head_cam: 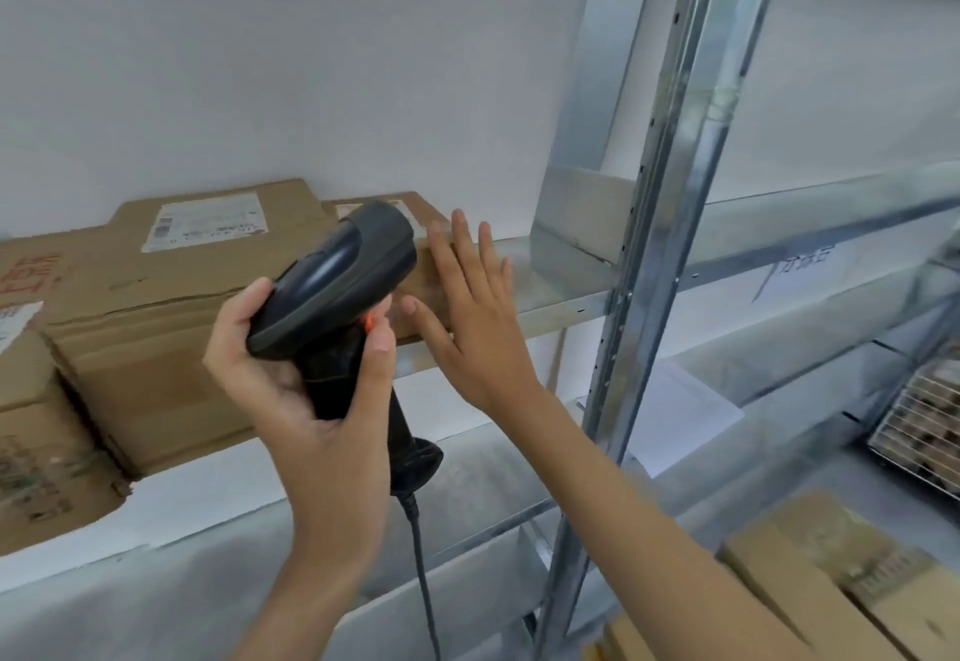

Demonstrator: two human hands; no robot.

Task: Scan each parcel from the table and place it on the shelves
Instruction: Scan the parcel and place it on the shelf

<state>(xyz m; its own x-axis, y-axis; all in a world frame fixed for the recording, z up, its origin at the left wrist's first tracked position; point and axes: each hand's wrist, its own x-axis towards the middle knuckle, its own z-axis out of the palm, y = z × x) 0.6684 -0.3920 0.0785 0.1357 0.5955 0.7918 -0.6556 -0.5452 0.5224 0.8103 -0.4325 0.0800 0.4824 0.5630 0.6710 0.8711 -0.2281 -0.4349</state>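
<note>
My left hand [306, 379] grips a black handheld barcode scanner [337, 281] by its handle, its cable hanging down. A small brown cardboard parcel [423, 275] with a white label sits on the metal shelf [561, 291], partly hidden behind the scanner head. My right hand [470, 307] lies flat with straight fingers against the parcel's right side. Left of it stands a larger brown box [171, 307] with a white shipping label on top.
More cardboard boxes [36, 431] crowd the shelf's left end. A steel upright [660, 223] rises to the right of my hand. Further boxes [831, 577] sit on a lower shelf at bottom right, near a wire rack [924, 421].
</note>
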